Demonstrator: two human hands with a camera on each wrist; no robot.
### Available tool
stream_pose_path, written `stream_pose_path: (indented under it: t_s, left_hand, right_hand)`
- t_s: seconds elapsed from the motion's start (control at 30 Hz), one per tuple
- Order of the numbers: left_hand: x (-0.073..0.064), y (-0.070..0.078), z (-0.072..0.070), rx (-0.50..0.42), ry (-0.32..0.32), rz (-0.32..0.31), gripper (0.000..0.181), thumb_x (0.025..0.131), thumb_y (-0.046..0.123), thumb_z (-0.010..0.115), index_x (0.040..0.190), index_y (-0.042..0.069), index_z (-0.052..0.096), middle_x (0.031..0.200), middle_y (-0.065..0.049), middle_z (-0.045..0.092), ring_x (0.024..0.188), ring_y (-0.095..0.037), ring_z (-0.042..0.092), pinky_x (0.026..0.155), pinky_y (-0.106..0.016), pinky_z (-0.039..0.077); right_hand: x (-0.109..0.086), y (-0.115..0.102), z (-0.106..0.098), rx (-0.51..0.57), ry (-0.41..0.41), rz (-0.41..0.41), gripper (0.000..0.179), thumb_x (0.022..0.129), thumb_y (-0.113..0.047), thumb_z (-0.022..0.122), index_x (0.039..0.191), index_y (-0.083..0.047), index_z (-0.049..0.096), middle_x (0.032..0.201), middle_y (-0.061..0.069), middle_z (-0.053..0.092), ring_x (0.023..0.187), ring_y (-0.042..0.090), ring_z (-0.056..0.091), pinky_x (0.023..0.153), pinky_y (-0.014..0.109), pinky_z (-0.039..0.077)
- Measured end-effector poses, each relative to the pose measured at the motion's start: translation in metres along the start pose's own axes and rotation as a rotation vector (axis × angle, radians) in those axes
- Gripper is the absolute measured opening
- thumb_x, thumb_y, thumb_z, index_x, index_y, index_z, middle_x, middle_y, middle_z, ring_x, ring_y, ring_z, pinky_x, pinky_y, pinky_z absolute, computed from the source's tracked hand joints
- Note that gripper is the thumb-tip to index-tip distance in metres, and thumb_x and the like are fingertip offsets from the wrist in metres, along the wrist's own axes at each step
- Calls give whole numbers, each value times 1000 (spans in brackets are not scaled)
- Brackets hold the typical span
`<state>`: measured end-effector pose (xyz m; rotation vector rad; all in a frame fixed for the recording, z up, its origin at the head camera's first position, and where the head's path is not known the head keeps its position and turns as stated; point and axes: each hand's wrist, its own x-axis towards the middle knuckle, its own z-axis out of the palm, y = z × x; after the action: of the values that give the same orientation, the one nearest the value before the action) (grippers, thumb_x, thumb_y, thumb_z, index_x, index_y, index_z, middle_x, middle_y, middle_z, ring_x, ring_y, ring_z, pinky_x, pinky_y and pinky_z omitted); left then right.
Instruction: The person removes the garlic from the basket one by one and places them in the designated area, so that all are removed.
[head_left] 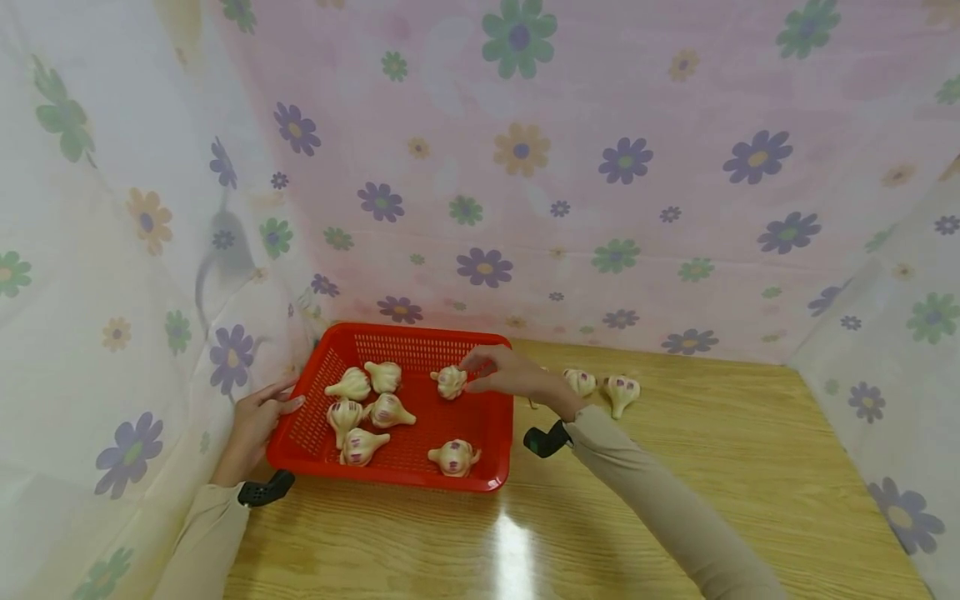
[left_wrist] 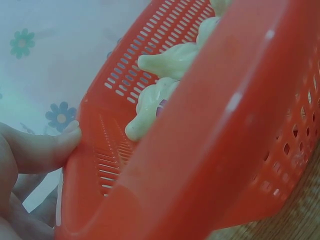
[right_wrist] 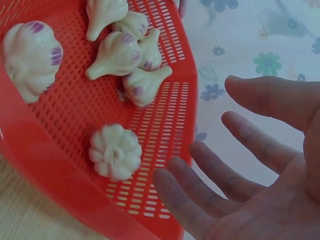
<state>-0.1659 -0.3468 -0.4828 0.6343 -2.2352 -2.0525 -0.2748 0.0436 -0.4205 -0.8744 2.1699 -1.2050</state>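
A red plastic basket (head_left: 405,478) stands on the table with several garlic bulbs in it. My left hand (head_left: 255,423) holds its left end, the thumb (left_wrist: 50,145) on the rim and the other fingers outside and below. Over the basket's right side is my right hand (head_left: 510,372), fingers spread and apart in the right wrist view, holding nothing. Nearest to it, a garlic bulb (head_left: 450,382) lies inside the basket by the back right. A cluster of garlic bulbs (head_left: 363,447) fills the left half. Another bulb (head_left: 455,457) sits at the front right.
On the wooden table (head_left: 720,450), right of the basket, lie two garlic bulbs, one (head_left: 581,382) beside the other (head_left: 621,393); part of another shows behind the right wrist. Flower-patterned sheeting (head_left: 555,242) hangs behind and on both sides, close to the basket's left end.
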Motion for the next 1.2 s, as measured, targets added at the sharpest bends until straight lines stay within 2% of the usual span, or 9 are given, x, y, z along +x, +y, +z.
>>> stream_pose_path:
  t_s: [0.17,0.3,0.4,0.53,0.63,0.77,0.93,1.2]
  left_hand:
    - [0,0,-1,-3,6,4,59,90,10,62,143,3,39,94,10,60,81,-8,63,72,-27,54]
    - [0,-1,-2,-10,12,2,60,89,9,64,143,2,39,91,11,60,79,-8,63,71,-27,54]
    - [1,-1,-2,-12,9,-2,59,89,8,63,143,2,39,91,11,59,79,-8,63,71,-27,54]
    - [1,0,-2,8,9,-4,58,90,8,62,143,3,39,93,10,59,80,-8,63,71,-27,54]
    - [1,1,-2,20,7,4,57,90,8,61,143,2,39,94,8,58,80,-9,63,70,-26,54]
    - [1,1,-2,22,8,-3,58,90,9,62,143,2,39,94,9,58,80,-8,63,71,-26,54]
    - [0,-1,-1,28,24,-26,59,88,11,64,142,4,42,94,8,59,79,-9,63,70,-27,54]
    - [-1,3,1,39,-11,-12,59,90,11,62,143,2,39,100,6,58,81,-9,64,71,-28,54]
  right_hand:
    - [12,1,10,53,-29,-16,28,87,-10,66,114,-6,61,122,18,56,111,32,52,90,37,47]
    - [22,0,20,91,-50,-12,28,87,-8,66,115,-4,60,122,18,55,115,34,51,90,35,48]
    - [28,-2,29,98,-52,3,29,87,-8,67,115,-4,60,119,15,57,111,31,53,87,33,49]
    - [36,-5,40,75,-50,20,29,85,-11,70,113,-8,62,114,6,58,107,25,54,84,32,50]
    - [43,-6,47,69,-59,23,28,84,-13,72,111,-11,63,112,3,58,107,25,52,84,33,49]
    - [51,-6,58,59,-64,25,30,82,-13,73,110,-10,63,111,5,58,109,29,51,83,34,48]
    - [61,-2,70,19,-60,41,36,82,-13,73,115,-5,62,117,12,58,108,28,52,81,34,49]
    - [74,-2,86,20,-35,52,40,81,-11,72,119,-4,59,120,15,56,108,28,52,81,32,49]
